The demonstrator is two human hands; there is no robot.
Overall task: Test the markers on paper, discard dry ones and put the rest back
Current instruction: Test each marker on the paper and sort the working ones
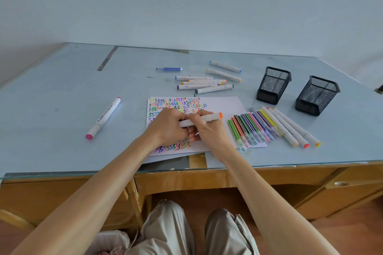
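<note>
Both hands over the paper (219, 107): left hand (167, 128) and right hand (207, 128) each grip the orange marker (207, 118), held level just above the sheet. Sorted row of markers (269, 126) lies right of them. Pink marker (103, 117) left, alone. Farther back: loose marker pile (205, 84), two mesh cups (273, 85), both upright.

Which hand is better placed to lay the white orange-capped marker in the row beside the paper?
The right hand, probably. It grips the white orange-capped marker on the side nearer the row of tested markers, which lies to its right. The left hand holds the far end and would have to cross over.
</note>
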